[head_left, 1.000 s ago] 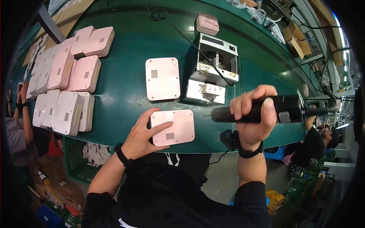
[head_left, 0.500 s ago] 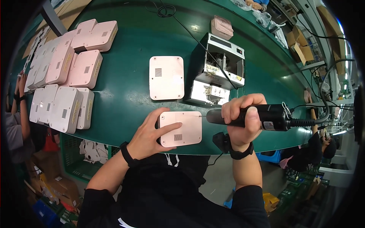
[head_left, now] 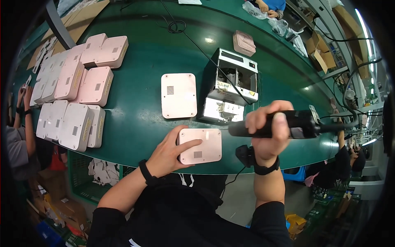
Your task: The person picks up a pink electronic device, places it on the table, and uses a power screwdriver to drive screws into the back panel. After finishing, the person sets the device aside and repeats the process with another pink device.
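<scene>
A pale pink, flat, rounded plastic casing [head_left: 212, 145] rests at the table's near edge, slotted vent and corner screw holes upward. My left hand [head_left: 166, 152] grips it from the left, index finger stretched across its top. In my right hand [head_left: 269, 127] is a black corded electric screwdriver [head_left: 302, 123], held level and pointing left. Its front end is smeared by motion, just off the casing's upper right corner; whether the bit touches anything I cannot tell. Beyond my left hand lies a second pale pink casing [head_left: 179, 99], same side up.
Stacked pink and white casings [head_left: 74, 127] fill the table's left. A black-and-silver open-topped machine [head_left: 224, 108] stands beyond my right hand, a cable across it. Behind it sits a small pink box [head_left: 244, 43]. Below the left edge is a green crate [head_left: 80, 177] with white parts. Other people work nearby.
The screwdriver's bit has drawn away to the right from the casing's upper right corner. My left hand still grips the casing. The whole view has shifted slightly.
</scene>
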Demonstrator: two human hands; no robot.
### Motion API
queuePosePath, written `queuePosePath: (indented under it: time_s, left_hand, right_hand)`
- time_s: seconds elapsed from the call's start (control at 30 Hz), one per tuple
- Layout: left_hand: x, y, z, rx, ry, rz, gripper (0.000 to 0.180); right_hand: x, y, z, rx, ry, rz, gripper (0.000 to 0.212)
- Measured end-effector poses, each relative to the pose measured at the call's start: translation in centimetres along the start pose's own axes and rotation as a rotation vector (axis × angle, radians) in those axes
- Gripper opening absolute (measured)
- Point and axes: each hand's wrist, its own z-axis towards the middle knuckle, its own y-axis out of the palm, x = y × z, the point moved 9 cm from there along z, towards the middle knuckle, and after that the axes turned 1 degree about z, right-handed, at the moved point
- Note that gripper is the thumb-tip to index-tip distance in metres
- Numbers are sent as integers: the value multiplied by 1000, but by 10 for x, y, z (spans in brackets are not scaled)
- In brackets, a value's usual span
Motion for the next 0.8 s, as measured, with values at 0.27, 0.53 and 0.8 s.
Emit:
queuePosePath:
  time_s: [0.27,0.53,0.8]
  left_hand:
    - [6,15,25,-21,39,-16,77]
    - [6,17,28,-20,34,-22,76]
    - [5,16,29,-18,36,-37,77]
  right_hand:
    - [-5,-8,24,37,-59,-35,21]
    - [4,4,11,-26,-7,26,23]
    - [26,8,6,-16,20,11,24]
